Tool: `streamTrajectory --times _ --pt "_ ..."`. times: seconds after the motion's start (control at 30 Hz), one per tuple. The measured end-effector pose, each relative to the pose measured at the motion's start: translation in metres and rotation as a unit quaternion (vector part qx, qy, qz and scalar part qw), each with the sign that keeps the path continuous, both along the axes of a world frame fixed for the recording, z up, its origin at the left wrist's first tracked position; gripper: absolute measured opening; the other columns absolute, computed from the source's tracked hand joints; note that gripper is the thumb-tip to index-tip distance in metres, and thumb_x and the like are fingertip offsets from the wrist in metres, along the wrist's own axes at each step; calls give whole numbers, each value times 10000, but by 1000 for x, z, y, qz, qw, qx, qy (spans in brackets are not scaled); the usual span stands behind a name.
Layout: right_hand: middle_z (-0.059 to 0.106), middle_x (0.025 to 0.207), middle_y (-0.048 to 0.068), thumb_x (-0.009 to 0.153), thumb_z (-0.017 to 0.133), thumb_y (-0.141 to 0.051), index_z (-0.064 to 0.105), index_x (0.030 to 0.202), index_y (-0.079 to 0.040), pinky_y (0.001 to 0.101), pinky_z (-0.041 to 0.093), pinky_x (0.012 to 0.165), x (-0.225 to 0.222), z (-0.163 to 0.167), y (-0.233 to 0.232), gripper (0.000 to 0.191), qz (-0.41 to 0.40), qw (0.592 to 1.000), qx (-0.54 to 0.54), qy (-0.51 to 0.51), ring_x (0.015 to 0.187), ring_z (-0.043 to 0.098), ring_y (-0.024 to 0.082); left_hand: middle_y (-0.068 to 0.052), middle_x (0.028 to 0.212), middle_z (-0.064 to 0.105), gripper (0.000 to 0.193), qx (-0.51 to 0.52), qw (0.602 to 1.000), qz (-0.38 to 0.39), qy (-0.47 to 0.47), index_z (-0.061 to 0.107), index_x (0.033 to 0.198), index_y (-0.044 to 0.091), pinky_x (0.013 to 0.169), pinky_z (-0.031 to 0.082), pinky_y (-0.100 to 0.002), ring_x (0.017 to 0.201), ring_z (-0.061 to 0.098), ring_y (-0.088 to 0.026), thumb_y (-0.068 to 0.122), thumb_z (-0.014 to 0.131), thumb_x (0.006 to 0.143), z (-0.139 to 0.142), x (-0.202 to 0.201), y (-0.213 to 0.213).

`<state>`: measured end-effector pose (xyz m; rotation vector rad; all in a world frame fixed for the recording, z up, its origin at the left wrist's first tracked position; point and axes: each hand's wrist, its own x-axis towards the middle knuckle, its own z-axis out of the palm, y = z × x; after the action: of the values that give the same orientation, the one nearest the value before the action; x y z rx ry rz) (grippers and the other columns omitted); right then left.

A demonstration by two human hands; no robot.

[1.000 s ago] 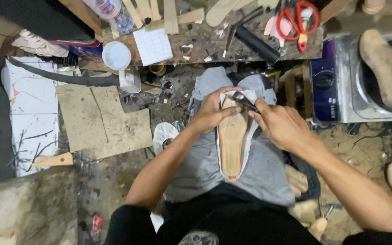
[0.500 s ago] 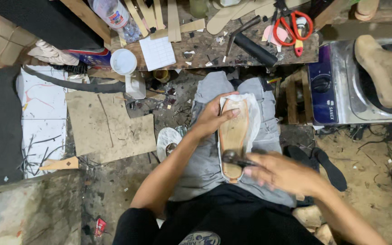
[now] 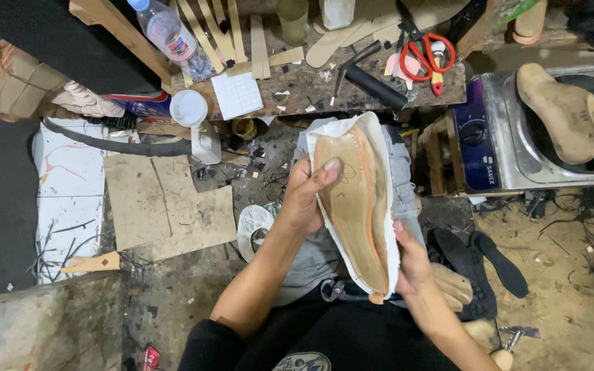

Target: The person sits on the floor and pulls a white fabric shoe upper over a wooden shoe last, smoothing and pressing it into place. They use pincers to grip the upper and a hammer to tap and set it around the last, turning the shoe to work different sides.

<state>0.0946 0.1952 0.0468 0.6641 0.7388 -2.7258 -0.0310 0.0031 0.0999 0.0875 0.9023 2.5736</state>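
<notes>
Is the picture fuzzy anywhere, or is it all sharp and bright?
Head view: the tan, white-edged shoe sole and both hands, left hand and right hand, look sharp; light is even and soft, with no hard shadows; the steel cooker top shows a mild sheen; the left edge falls dark, and straight lines bend slightly near the corners.

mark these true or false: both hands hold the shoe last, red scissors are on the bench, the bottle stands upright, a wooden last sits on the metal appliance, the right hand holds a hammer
1. Both hands hold the shoe last. True: the left hand grips its upper side, the right hand its lower end.
2. Red scissors lie on the workbench. True.
3. The plastic bottle stands upright. False: it lies tilted on the bench.
4. A wooden last rests on the metal appliance. True.
5. The right hand holds a hammer. False: it holds only the shoe last.
</notes>
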Motion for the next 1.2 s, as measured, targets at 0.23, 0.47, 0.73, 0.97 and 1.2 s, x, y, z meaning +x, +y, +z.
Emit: streamTrajectory --times 0.23,0.47,0.73,0.97,1.2 --pt "666 1307 160 1058 580 -339 562 1363 29 446 513 1021 13 39 -8 479 -107 986 107 76 1174 652 272 -78 1413 615 494 -237 941 148 193 471 1506 6 1113 492 -322 1331 583 -168 202 578 1066 44 30 -5" --pt "574 1475 240 1095 593 -236 535 1461 104 423 390 1213 5 108 -26 503 -100 798 520 288 1384 540 279 -117 1346 614 630 -186 962 88 181 477 1394 -13 1076 506 -365 1236 611 -200 98 814 873 8 33 10" --pt "589 1471 239 1115 520 -191 565 1399 72 508 481 1214 3 122 -37 390 -79 850 403 329 1382 597 348 -125 1228 672 595 -32 997 12 -75 573 1361 -20 955 563 -432 1090 662 -236 381 750 958 -23 0 -13" --pt "670 1316 215 1109 526 -59 626 1307 69 456 580 1080 7 105 -48 256 -65 825 461 319 1242 674 302 -118 1315 669 745 -29 993 -11 -116 543 1427 25 1012 551 -441 1162 671 -231 526 714 903 -11 -8 -30" --pt "693 1218 179 1089 549 -26 645 1253 86 373 569 1032 6 101 -52 221 -46 806 514 290 1120 692 232 -101 1333 662 746 -37 989 17 -145 537 1424 40 1026 533 -445 1207 647 -235 499 735 871 -13 -11 -29"
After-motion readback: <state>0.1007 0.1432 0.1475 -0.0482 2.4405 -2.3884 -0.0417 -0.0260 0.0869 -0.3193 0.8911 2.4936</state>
